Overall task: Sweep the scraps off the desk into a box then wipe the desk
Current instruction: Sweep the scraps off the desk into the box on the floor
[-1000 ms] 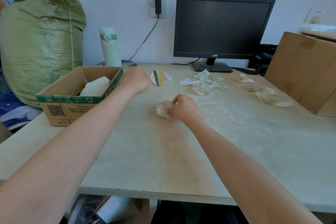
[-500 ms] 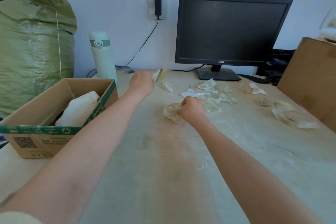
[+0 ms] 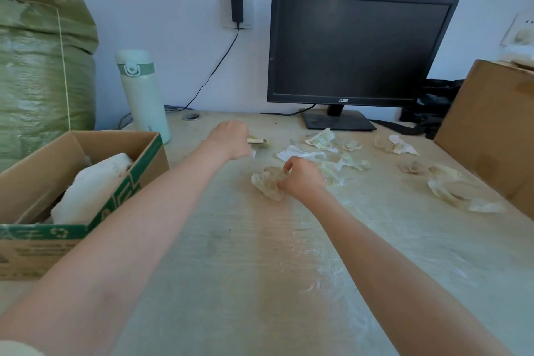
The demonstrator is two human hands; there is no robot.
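Observation:
My right hand point(image 3: 302, 178) grips a crumpled, translucent scrap point(image 3: 267, 182) near the middle of the desk point(image 3: 260, 269). My left hand point(image 3: 228, 140) holds a small brush point(image 3: 257, 141) with a pale handle and yellowish bristles, low over the desk behind that scrap. Several more crumpled paper and film scraps point(image 3: 320, 140) lie scattered in front of the monitor and toward the right point(image 3: 459, 193). An open cardboard box point(image 3: 121, 191) with green trim stands at the desk's left edge, with a white bundle point(image 3: 92, 188) inside.
A black monitor point(image 3: 358, 49) stands at the back of the desk. A pale green flask point(image 3: 143, 95) is beside the box. A big brown carton point(image 3: 491, 130) blocks the right side. A stuffed green sack point(image 3: 43, 58) rises behind the box. White smears streak the desk surface.
My left hand has lowered the brush toward the desk surface, near the scraps. My right hand keeps its hold on the crumpled scrap. The view has moved closer and a little left.

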